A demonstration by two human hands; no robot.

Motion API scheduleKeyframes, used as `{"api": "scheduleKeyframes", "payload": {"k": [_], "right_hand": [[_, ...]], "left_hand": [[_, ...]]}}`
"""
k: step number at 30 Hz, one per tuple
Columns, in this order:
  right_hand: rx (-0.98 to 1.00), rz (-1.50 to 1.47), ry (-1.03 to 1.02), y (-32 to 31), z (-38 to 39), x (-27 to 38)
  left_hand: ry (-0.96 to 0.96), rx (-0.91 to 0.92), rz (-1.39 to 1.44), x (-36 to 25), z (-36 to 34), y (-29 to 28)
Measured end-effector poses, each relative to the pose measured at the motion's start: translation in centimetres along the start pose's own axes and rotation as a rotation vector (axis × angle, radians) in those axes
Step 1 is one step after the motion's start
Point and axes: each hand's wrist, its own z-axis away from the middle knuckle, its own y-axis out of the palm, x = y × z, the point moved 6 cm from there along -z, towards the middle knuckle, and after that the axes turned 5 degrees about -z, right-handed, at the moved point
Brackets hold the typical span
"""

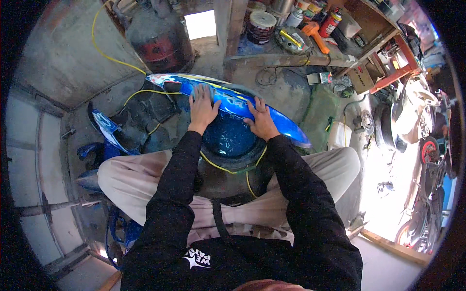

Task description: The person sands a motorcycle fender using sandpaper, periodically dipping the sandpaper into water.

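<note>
A long, curved blue motorcycle body panel (286, 127) with worn white and yellow graphics lies across a round basin of dark water (228, 138). My left hand (204, 109) rests on the panel's left-middle part, fingers stretched out flat and thumb apart. Farther right, my right hand (262, 120) grips the panel, its thumb at the near edge and fingers over the top. Whether anything thin is under either palm is hidden. Between my bent knees, a yellow cord or hose (218, 166) runs round the basin's near side.
Another blue and white panel (108, 127) lies on the left. Behind stand a dark gas cylinder (158, 41) and a wooden shelf (291, 60) with cans, a red spray can (331, 22) and an orange tool (315, 36). Motorcycles (427, 194) and loose parts are on the right.
</note>
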Motion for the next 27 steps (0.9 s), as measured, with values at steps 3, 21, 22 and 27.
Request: {"api": "scheduleKeyframes", "payload": {"k": [3, 21, 22, 27], "right_hand": [[-0.009, -0.045, -0.001, -0.2, 0.3, -0.1], [-0.026, -0.124, 0.001, -0.6, 0.2, -0.4], [-0.015, -0.118, 0.019, -0.6, 0.1, -0.5], [-0.033, -0.125, -0.014, -0.8, -0.1, -0.3]], "left_hand": [[0.048, -0.049, -0.138, -0.1, 0.2, 0.8], [0.347, 0.167, -0.121, -1.3, 2.4, -1.1], [0.37, 0.098, -0.08, -1.3, 2.5, -1.8], [0.304, 0.216, 0.034, -0.3, 1.5, -2.9]]}}
